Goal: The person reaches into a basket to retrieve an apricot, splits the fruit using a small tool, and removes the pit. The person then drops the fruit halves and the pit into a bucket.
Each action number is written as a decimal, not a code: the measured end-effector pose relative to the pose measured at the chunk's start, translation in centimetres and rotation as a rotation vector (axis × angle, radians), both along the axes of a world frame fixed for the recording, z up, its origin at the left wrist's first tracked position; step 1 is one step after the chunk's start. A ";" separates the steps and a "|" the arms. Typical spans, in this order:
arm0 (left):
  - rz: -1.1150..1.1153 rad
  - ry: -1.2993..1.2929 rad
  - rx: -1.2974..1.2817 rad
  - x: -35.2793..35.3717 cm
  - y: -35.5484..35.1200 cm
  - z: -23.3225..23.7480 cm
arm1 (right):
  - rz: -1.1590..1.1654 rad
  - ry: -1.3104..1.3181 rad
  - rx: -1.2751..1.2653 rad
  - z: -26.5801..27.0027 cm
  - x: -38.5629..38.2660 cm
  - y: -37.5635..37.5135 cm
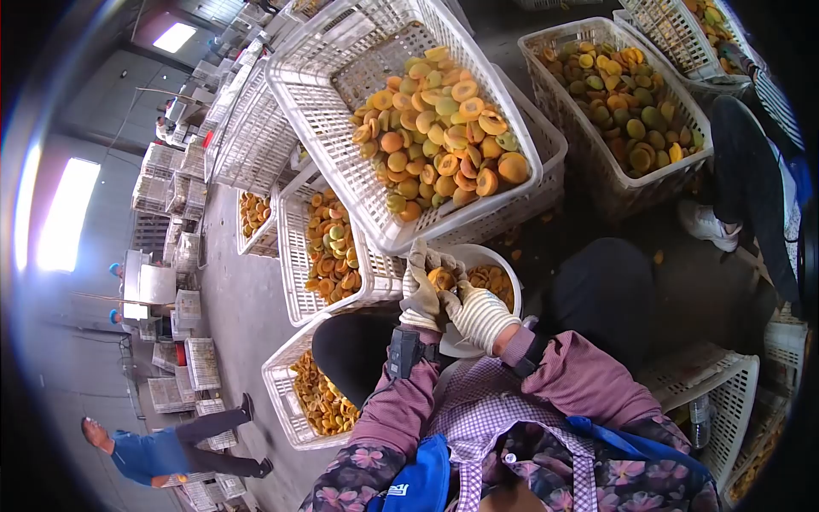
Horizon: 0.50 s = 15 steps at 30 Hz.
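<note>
One apricot [441, 278] between left grip [422, 288], right grip [479, 314]

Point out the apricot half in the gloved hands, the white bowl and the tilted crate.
apricot half [441, 278]: head view, orange flesh
white bowl [514, 282]: head view, right rim
tilted crate [375, 68]: head view, bare mesh floor

The left hand [422, 290] gripped a fruit half [441, 278], mostly covered by its glove and by the right hand [479, 317], whose own grip could not be made out. Both hid the near rim of the bowl [486, 250]. The right edge cut off a seated person's leg [740, 162], and a bottle [699, 418] sat dim in shadow.
</note>
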<state>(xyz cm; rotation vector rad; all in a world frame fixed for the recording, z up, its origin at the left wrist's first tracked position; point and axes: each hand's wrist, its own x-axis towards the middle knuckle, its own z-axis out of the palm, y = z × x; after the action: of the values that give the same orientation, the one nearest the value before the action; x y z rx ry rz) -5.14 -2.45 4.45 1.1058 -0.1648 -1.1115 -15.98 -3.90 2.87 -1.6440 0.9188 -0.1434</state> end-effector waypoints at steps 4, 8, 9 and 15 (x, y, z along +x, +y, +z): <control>-0.114 -0.032 -0.078 0.2 0.5 0.3 | 0.013 -0.181 0.109 -0.7 0.0 0.6; -0.372 -0.004 -0.210 2.6 0.3 -2.1 | 0.010 -0.336 0.832 1.1 -1.0 0.4; -0.511 0.115 -0.295 3.2 0.2 -2.2 | 0.039 -0.290 1.008 2.0 -1.2 0.4; 0.211 -0.861 0.027 9.7 -2.0 -0.7 | -0.039 -0.359 1.113 2.8 -0.9 1.8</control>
<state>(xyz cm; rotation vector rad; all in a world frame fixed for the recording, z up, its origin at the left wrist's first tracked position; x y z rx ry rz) 4.59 -4.49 3.73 1.5317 -0.6885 -0.3941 -16.92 -2.14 5.69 -0.5377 0.5626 0.0523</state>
